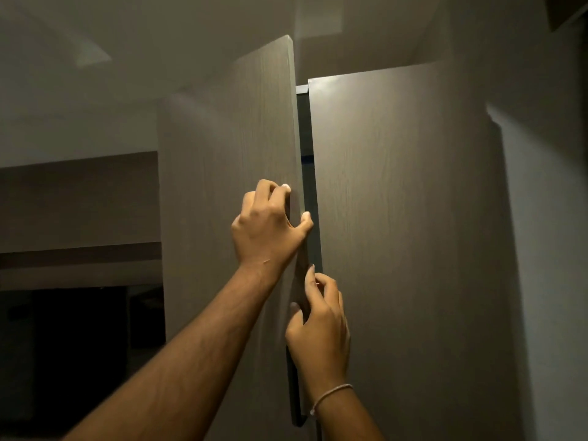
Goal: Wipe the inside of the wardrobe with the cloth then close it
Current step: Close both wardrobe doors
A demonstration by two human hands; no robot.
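Observation:
The wardrobe has two tall grey wood-grain doors. Its left door [222, 192] stands slightly ajar, leaving a narrow dark gap [308, 173] beside the right door [397, 218], which is flush and shut. My left hand [267, 227] grips the free edge of the left door, fingers curled on its face and thumb hooked over the edge. Lower down, my right hand [319, 326] holds the same edge, just above a dark handle strip [294, 393]. No cloth is visible in either hand or anywhere in view. The wardrobe's inside is hidden.
A pale wall [547, 249] runs along the right of the wardrobe. To the left lies a dim room with a dark opening [79, 361] low down and a light ceiling [95, 43] above. The lighting is low.

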